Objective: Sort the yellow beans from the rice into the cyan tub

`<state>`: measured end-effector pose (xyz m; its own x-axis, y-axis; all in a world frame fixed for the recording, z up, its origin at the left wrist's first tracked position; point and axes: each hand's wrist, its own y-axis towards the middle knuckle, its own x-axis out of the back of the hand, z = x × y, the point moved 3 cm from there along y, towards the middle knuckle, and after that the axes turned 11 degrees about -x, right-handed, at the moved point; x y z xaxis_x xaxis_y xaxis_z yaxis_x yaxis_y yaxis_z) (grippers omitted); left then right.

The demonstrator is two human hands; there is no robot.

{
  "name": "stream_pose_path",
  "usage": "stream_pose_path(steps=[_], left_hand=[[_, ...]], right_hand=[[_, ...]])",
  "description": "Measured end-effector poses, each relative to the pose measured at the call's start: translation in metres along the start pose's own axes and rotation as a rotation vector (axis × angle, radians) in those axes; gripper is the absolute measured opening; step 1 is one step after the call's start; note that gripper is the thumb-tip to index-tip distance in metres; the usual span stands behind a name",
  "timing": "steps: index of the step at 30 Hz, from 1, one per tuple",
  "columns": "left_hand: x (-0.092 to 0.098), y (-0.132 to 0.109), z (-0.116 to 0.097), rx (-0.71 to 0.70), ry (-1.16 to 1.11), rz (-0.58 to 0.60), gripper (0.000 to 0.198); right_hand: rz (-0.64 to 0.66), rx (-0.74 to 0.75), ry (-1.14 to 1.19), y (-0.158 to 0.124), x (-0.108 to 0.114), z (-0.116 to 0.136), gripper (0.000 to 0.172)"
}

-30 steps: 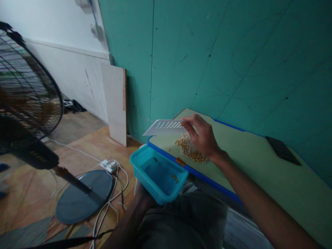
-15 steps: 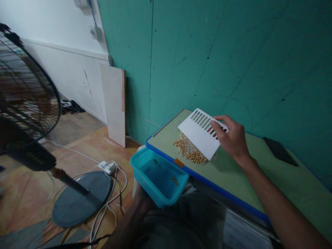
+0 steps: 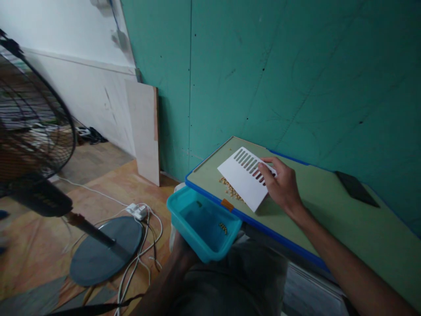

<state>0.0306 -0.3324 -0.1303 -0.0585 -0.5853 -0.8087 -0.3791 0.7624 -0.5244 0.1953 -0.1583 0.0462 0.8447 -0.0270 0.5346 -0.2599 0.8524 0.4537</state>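
Observation:
My right hand [image 3: 282, 183] is closed on a white slotted scraper [image 3: 245, 180], thumb on the slots and fingers behind. The scraper tilts over a pile of yellow soybeans [image 3: 230, 189] on the green tabletop [image 3: 302, 219] and hides most of them. Under the table's blue front edge, a turquoise plastic tub [image 3: 200, 250] sits by my lap with a few beans [image 3: 223, 228] inside. My left hand [image 3: 182, 253] holds the tub from its lower left side, its fingers mostly hidden beneath it.
An orange-brown clip [image 3: 226, 204] is on the blue table edge above the tub. A dark flat panel [image 3: 355, 188] lies at the table's back right. To the left stand a fan [image 3: 36, 131], a white power strip [image 3: 137, 211] with loose cables, and a board [image 3: 144, 131] against the wall.
My right hand has moved the scraper left and toward the table's front edge, covering more of the soybeans. The tub stays nearly where it was.

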Motion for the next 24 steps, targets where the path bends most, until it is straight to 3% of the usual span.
stream_pose_path(steps=[12,24], left_hand=[[-0.0045,-0.0039,0.0016,0.056,-0.047,0.027,0.049],[-0.0015,-0.0034,0.0008,0.011,-0.014,-0.035,0.036]], right_hand=[[0.041,-0.051,0.055,-0.0019,-0.0048,-0.0001,0.031],[0.081,-0.049,0.111,-0.0042,-0.0086,0.0061,0.030]])
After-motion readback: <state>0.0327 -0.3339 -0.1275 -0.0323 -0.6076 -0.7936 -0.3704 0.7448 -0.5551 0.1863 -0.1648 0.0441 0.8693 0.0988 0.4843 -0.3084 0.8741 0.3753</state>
